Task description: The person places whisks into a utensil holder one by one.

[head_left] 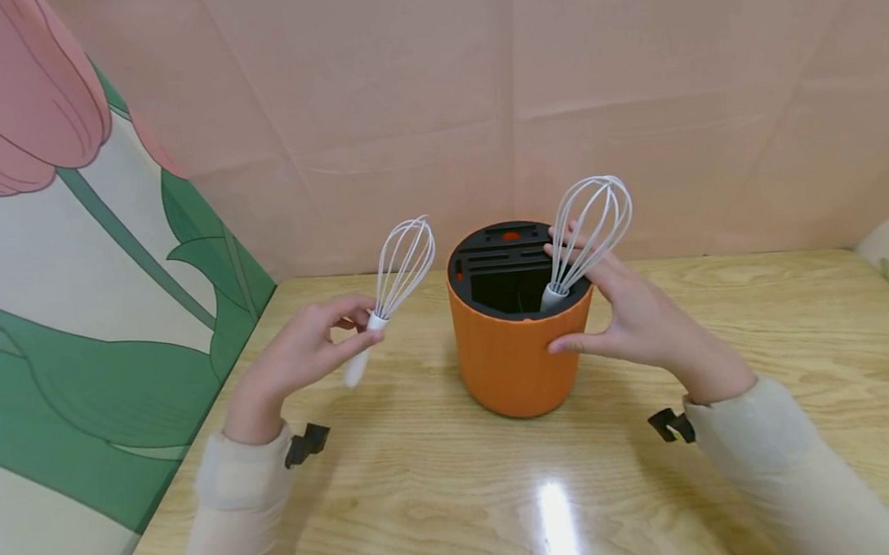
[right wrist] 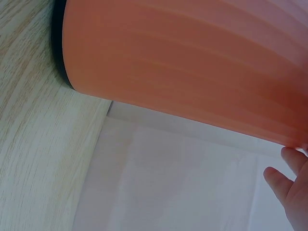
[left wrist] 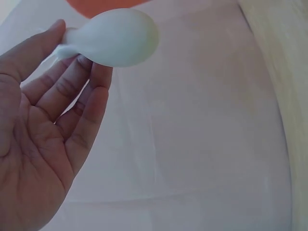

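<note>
My left hand [head_left: 307, 343] pinches a white-handled whisk [head_left: 357, 366] near the top of its handle, its wire end slanting up to the right. The left wrist view shows the rounded handle [left wrist: 122, 38] jutting past the fingers. A second whisk [head_left: 554, 296] stands tilted in the large opening of an orange utensil holder [head_left: 521, 369], wires up and handle partly hidden inside. My right hand [head_left: 637, 316] grips the holder's right side, thumb on the front and fingers behind the whisk wires at the rim. Fingertips [right wrist: 279, 183] show by the orange wall [right wrist: 183, 62] in the right wrist view.
The holder's black slotted insert [head_left: 487, 247] has narrow slots behind the large opening. It stands on a wooden table [head_left: 422, 490], close to the pink cloth backdrop [head_left: 380, 108]. A tulip-patterned panel [head_left: 88, 388] borders the table's left side.
</note>
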Available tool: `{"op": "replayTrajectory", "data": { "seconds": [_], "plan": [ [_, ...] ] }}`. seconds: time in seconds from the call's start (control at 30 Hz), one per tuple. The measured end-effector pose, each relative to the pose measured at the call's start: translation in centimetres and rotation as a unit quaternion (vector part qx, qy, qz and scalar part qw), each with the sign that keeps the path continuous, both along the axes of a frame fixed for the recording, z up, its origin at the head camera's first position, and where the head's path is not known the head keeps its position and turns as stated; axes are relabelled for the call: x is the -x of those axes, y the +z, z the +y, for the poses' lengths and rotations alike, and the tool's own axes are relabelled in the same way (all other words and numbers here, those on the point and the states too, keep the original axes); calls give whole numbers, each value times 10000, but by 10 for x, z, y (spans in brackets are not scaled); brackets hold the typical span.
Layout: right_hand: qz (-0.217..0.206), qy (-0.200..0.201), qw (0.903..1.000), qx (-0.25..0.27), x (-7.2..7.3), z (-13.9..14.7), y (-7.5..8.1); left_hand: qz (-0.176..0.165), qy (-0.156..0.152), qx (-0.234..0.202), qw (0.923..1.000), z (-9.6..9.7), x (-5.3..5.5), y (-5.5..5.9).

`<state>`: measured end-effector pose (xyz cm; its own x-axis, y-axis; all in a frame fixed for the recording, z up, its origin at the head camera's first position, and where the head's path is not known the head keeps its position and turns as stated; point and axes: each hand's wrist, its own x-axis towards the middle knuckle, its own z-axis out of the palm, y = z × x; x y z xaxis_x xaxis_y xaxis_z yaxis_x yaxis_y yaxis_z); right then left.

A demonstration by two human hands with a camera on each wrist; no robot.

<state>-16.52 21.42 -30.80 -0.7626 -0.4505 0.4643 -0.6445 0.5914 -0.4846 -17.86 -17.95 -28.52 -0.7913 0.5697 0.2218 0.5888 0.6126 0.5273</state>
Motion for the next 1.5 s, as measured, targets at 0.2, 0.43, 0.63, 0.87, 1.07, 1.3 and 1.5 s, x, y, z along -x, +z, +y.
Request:
{"op": "replayTrajectory", "data": {
  "seconds": [0.2,0.43,0.63,0.87,1.07,1.3,1.5],
  "plan": [
    [52,39,10000,26,1,0,-1,187,-90,-189,9996,7,-1,7],
    [24,-25,10000,-3,1,0,-1,609,-296,-529,9963,17,-3,13],
    [53,-44,10000,-57,2,1,0,828,-520,-864,9915,26,-3,20],
    [50,-51,10000,-20,3,2,-1,1097,-965,-1236,9815,40,3,31],
    [67,-49,10000,-19,3,2,-1,1511,-1140,-1463,9710,48,4,36],
    [-41,-97,9999,-15,5,3,0,1953,-1321,-1747,9560,56,5,39],
    [8,-83,10000,-15,6,3,-2,2135,-1461,-1985,9453,64,5,42]
  ]
}}
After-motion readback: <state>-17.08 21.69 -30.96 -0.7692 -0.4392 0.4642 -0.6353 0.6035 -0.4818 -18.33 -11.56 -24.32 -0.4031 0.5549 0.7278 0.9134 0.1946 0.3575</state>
